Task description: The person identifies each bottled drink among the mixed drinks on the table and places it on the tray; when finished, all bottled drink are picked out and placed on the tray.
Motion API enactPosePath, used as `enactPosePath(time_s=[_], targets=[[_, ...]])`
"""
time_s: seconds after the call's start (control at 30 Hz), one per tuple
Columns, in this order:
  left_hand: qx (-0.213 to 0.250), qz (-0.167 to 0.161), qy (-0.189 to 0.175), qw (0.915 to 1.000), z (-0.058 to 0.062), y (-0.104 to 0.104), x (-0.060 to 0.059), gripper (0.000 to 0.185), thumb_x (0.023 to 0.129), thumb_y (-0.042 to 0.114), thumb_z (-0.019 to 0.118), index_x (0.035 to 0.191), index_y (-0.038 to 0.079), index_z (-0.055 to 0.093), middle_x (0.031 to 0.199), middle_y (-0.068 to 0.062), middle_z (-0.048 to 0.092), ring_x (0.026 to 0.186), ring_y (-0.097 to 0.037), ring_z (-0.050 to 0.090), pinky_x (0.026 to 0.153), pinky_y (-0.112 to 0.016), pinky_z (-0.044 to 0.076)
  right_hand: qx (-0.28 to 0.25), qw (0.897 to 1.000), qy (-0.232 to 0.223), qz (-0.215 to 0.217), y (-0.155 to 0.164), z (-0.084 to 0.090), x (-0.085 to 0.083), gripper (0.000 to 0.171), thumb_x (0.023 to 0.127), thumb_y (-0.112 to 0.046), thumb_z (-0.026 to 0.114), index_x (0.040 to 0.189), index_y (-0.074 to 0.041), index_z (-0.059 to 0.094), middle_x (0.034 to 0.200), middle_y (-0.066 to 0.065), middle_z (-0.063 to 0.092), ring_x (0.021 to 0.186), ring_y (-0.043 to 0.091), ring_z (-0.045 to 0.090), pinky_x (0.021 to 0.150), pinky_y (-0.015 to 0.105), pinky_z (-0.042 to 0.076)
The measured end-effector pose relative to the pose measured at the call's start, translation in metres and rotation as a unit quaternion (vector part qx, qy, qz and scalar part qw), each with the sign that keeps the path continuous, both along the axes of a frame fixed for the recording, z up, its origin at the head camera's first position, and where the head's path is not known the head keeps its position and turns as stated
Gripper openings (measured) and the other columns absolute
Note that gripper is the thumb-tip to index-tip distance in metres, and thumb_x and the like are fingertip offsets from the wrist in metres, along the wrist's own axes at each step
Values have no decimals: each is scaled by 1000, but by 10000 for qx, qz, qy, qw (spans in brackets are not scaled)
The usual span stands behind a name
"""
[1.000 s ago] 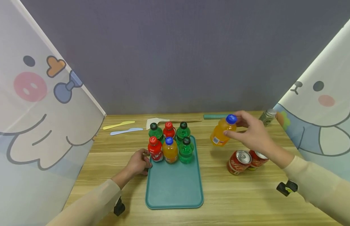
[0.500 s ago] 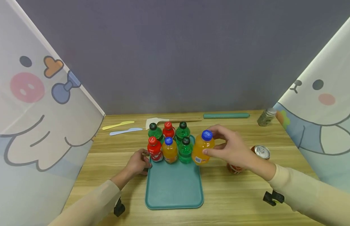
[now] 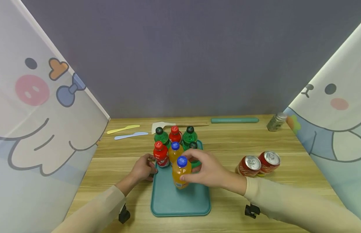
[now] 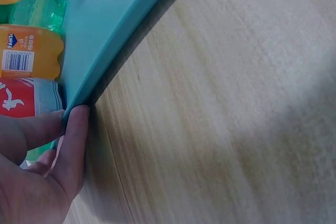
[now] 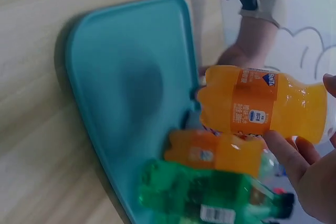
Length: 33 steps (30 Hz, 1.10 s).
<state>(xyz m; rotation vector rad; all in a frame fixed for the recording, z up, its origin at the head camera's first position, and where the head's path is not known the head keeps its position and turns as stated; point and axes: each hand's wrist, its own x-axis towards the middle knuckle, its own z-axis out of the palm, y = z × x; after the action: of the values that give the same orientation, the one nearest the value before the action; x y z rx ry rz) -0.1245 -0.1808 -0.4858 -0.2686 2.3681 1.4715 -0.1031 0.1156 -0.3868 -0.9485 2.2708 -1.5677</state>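
My right hand [image 3: 208, 170] grips an orange soda bottle [image 3: 178, 176] with a blue cap, fingers and thumb around its sides. The bottle is held over the teal tray [image 3: 180, 204], in front of the standing bottles; the right wrist view shows its base raised off the tray. Pinched between thumb and fingers of my left hand [image 3: 143, 167] is the tray's left rim, clearest in the left wrist view. Beside that hand stands a red-capped bottle [image 3: 161, 157]. Another orange bottle [image 3: 174, 152] and a green bottle [image 5: 194, 190] share its row; the right hand partly covers the green one in the head view.
Behind that row stand two green bottles [image 3: 190, 137] and a red one [image 3: 175, 134]. Two red cans [image 3: 248, 166] are right of the tray. Along the back lie yellow and blue knives [image 3: 131, 136], a spatula [image 3: 186, 124], a teal stick [image 3: 234, 120] and a spice jar [image 3: 276, 122].
My right hand has carried the orange soda bottle leftward and nearer, from above the table by the cans to over the tray. My left hand has stayed at the tray's rim.
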Motion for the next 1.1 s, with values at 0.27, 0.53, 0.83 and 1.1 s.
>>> enactPosePath(time_s=[0.27,0.53,0.83,1.1], targets=[[17,17,-13,10000,-1,2,1,45,85,-16,67,127,-4,53,89,-14,59,70,-20,62,53,-40,63,96,9995,-293,37,-16,-22,5,46,80,-21,90,118,-26,65,113,-9,69,103,17,67,73,30,65],[9,6,-71,10000,2,1,2,47,85,-16,66,129,-3,52,91,-15,59,72,-21,63,55,-40,64,284,9984,-480,-17,-21,-34,5,44,81,-24,90,117,-27,64,113,-11,69,105,16,66,73,26,64],[11,-55,-89,9999,4,0,0,46,85,-15,66,128,-4,52,89,-15,59,70,-22,63,54,-39,63,436,9979,-474,-86,-23,-38,4,44,81,-23,89,118,-25,64,115,-9,68,107,16,66,74,23,63],[121,-598,-58,9981,9,-11,1,43,88,-9,62,131,-10,52,92,-16,62,74,-22,64,60,-41,65,728,9963,-449,40,-20,-37,2,48,84,-29,87,125,-25,62,121,-10,68,113,16,65,87,38,64]])
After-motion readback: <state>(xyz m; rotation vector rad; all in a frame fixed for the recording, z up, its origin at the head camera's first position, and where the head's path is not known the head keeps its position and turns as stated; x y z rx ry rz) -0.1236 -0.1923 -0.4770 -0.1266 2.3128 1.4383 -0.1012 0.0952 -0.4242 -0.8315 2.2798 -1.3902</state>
